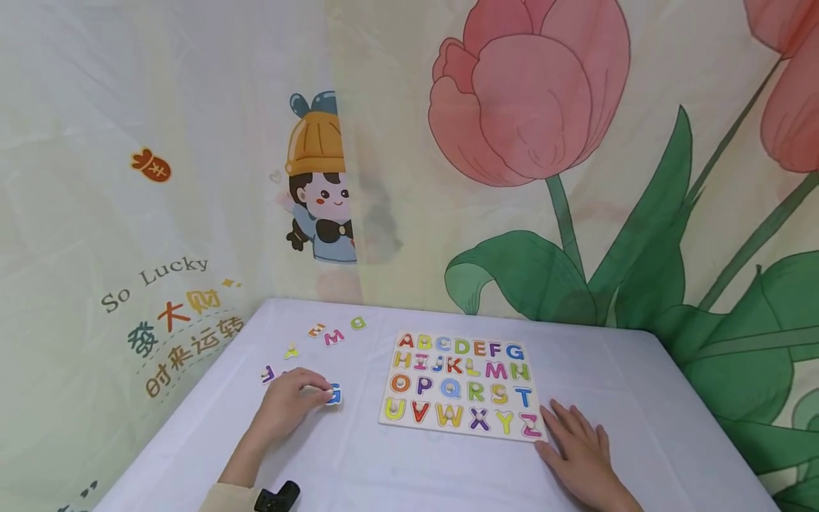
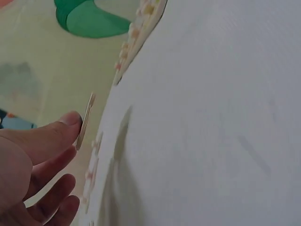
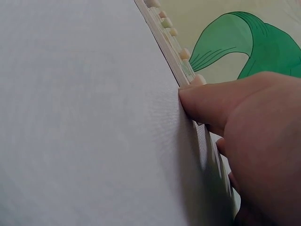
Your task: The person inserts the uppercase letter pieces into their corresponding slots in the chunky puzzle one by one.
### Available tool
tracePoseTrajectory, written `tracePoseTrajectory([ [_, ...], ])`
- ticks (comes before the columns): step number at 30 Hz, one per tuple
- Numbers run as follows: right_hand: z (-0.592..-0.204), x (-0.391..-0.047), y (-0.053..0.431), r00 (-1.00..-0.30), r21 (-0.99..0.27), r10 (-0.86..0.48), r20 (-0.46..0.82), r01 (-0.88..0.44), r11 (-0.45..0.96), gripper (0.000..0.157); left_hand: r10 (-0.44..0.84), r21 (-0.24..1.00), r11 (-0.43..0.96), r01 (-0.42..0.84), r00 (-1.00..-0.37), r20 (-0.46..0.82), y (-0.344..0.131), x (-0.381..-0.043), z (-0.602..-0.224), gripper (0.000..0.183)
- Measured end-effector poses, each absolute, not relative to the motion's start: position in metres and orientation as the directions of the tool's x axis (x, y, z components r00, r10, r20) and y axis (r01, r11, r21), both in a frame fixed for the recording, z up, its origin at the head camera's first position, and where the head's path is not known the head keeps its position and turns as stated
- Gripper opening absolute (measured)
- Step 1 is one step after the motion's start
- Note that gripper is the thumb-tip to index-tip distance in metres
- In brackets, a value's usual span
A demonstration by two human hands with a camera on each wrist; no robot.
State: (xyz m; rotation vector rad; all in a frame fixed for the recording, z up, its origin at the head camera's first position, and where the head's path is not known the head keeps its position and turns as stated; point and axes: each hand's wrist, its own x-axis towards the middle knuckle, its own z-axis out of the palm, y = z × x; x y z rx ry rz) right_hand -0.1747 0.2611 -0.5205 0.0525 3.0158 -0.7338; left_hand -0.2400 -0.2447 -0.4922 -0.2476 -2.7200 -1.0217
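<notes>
My left hand [image 1: 291,404] pinches a blue letter G piece [image 1: 335,393] between thumb and fingers, to the left of the alphabet board. In the left wrist view the thin piece [image 2: 85,121] shows edge-on at the thumb tip, lifted off the table, while the other fingers curl loosely below. The alphabet puzzle board [image 1: 462,431] lies flat, with rows of colourful letters, many with small knobs. At its lower right corner, beside the pink Z [image 1: 531,425], rests my right hand [image 1: 582,455]. Its fingers are spread, and its thumb [image 3: 207,101] touches the board's edge in the right wrist view.
Loose letter pieces lie at the table's left back: a pink M or W [image 1: 333,337], an orange one [image 1: 316,330], a green one [image 1: 358,323], a yellow one [image 1: 291,350] and a purple one [image 1: 267,374]. A printed curtain [image 1: 397,178] hangs behind the white table [image 1: 384,476].
</notes>
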Motion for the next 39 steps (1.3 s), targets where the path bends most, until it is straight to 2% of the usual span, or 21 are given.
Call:
tracePoseTrajectory([
  [6,-0.521,-0.174,0.261,-0.999,-0.457,0.031,-0.039,0.046,0.888,0.077,0.154,0.659,0.688,0.305,-0.948,0.278,-0.178,-0.264,-0.480,0.015],
  [16,-0.520,-0.173,0.259,-0.999,-0.475,0.032,-0.038,0.046,0.879,0.075,0.277,0.701,0.598,0.388,-0.921,0.273,-0.074,-0.288,-0.462,0.004],
  [24,-0.520,-0.172,0.260,-0.999,-0.472,0.022,-0.027,0.032,0.881,0.074,0.324,0.701,0.577,0.419,-0.905,0.275,-0.006,-0.305,-0.459,0.005],
  [31,-0.521,-0.173,0.261,-0.998,-0.470,0.037,-0.054,0.058,0.881,0.075,0.352,0.675,0.567,0.472,-0.880,0.319,0.038,-0.326,-0.472,0.006],
  [39,-0.521,-0.173,0.261,-0.998,-0.466,0.032,-0.051,0.052,0.883,0.077,0.323,0.731,0.553,0.400,-0.912,0.255,0.071,-0.337,-0.480,0.003],
])
